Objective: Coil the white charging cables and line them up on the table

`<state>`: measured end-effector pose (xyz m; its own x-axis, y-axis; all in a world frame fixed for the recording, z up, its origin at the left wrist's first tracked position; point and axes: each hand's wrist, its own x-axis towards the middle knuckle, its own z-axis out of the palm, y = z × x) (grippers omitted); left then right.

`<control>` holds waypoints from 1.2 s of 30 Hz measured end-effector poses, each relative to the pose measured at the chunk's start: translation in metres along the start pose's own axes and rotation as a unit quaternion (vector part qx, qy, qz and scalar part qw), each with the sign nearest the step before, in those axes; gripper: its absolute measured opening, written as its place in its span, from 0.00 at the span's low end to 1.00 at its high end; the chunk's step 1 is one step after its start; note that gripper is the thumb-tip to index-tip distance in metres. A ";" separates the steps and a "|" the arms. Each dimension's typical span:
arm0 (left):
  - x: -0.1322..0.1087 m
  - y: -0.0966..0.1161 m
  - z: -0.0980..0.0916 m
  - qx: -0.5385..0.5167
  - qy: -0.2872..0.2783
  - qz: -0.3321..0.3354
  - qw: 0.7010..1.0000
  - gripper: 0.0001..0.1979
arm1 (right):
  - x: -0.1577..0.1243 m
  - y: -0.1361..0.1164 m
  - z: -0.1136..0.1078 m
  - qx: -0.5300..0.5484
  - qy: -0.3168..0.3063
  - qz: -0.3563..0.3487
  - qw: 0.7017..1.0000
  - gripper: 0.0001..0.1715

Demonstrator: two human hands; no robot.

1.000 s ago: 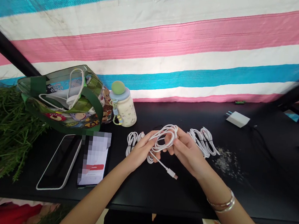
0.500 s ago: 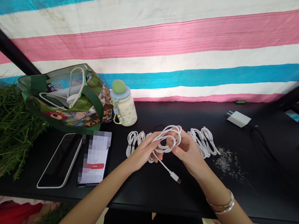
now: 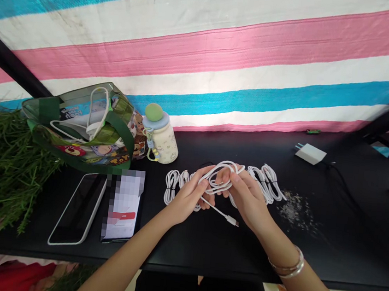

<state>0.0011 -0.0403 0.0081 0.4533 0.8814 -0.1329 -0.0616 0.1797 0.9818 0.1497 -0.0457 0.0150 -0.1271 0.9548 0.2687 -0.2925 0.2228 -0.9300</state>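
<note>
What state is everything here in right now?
Left hand, gripping the white charging cable
Right hand, gripping the same cable
White charging cable, looped, connector end free
Coiled white cables, bundled, lying beside the hands
White-cased smartphone, screen dark
Second smartphone, screen lit
Cream bottle, capped
White wall charger, prongs exposed

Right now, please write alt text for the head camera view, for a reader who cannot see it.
A person's left hand and right hand hold a looped white cable over a black table. Bundled white cables lie beside the hands, with a phone, a bag and a bottle to the left and a white charger to the right.
</note>
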 end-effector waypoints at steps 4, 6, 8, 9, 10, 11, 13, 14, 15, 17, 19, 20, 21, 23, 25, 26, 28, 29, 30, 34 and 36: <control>0.003 -0.005 -0.001 0.008 0.024 0.018 1.000 0.30 | -0.001 0.001 0.000 -0.002 -0.072 0.014 0.997 0.22; 0.005 -0.008 -0.001 0.008 0.034 0.022 0.999 0.28 | -0.001 0.001 -0.001 -0.016 -0.083 0.012 0.996 0.23; 0.006 -0.010 -0.002 0.005 0.038 0.022 0.999 0.28 | -0.002 0.001 -0.001 -0.031 -0.085 0.006 0.996 0.23; 0.007 -0.010 -0.002 0.004 0.041 0.021 0.999 0.28 | -0.002 0.001 -0.001 -0.038 -0.088 0.002 0.995 0.23; 0.007 -0.010 -0.002 0.003 0.043 0.021 0.999 0.27 | -0.002 0.001 -0.001 -0.044 -0.093 -0.003 0.995 0.23; 0.006 -0.010 -0.002 0.003 0.045 0.020 0.999 0.27 | -0.002 0.000 -0.002 -0.051 -0.100 -0.010 0.994 0.23; 0.005 -0.008 -0.002 0.001 0.043 0.015 0.999 0.27 | -0.001 -0.002 -0.002 -0.063 -0.112 -0.018 0.992 0.23; 0.004 -0.006 -0.001 0.000 0.040 0.012 0.999 0.27 | -0.001 -0.003 -0.002 -0.068 -0.116 -0.019 0.991 0.24; 0.003 -0.005 -0.001 -0.001 0.035 0.009 0.999 0.27 | -0.001 -0.004 -0.003 -0.072 -0.119 -0.019 0.990 0.24; 0.002 -0.003 -0.001 0.004 0.025 0.001 1.000 0.29 | 0.000 -0.006 -0.004 -0.077 -0.124 -0.018 0.989 0.25; 0.001 -0.002 -0.001 0.014 0.015 -0.007 1.000 0.30 | 0.001 -0.007 -0.005 -0.080 -0.128 -0.016 0.988 0.24; 0.002 -0.003 -0.002 0.020 0.011 -0.009 1.000 0.31 | 0.001 -0.007 -0.005 -0.083 -0.128 -0.020 0.988 0.24; 0.002 -0.003 -0.002 0.024 0.010 -0.007 1.000 0.31 | 0.001 -0.007 -0.006 -0.091 -0.128 -0.027 0.987 0.23; 0.003 -0.004 -0.004 0.032 0.013 0.005 0.999 0.31 | 0.000 -0.007 -0.006 -0.129 -0.119 -0.054 0.983 0.23; 0.004 -0.004 -0.005 0.038 0.021 0.019 0.999 0.32 | -0.002 -0.006 -0.006 -0.191 -0.103 -0.090 0.972 0.23; 0.004 -0.003 -0.006 0.037 0.024 0.022 0.999 0.32 | -0.003 -0.007 -0.005 -0.223 -0.097 -0.107 0.964 0.23; 0.004 0.000 -0.006 0.025 0.023 0.021 0.999 0.33 | -0.004 -0.007 -0.004 -0.273 -0.096 -0.142 0.947 0.23; 0.003 0.001 -0.006 0.013 0.021 0.016 1.000 0.32 | -0.004 -0.008 -0.003 -0.288 -0.101 -0.159 0.939 0.23; 0.003 0.002 -0.006 -0.002 0.016 0.010 1.000 0.32 | -0.005 -0.008 -0.003 -0.296 -0.105 -0.176 0.933 0.22; 0.002 0.004 -0.006 -0.064 0.005 -0.025 0.998 0.29 | -0.005 -0.008 -0.002 -0.300 -0.119 -0.217 0.921 0.20; 0.002 0.004 -0.007 -0.091 0.013 -0.048 0.995 0.28 | -0.005 -0.007 -0.001 -0.305 -0.133 -0.211 0.919 0.19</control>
<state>-0.0042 -0.0345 0.0110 0.4417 0.8670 -0.2308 -0.1808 0.3380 0.9236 0.1535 -0.0514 0.0202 -0.3751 0.6938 0.6147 0.2066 0.7090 -0.6742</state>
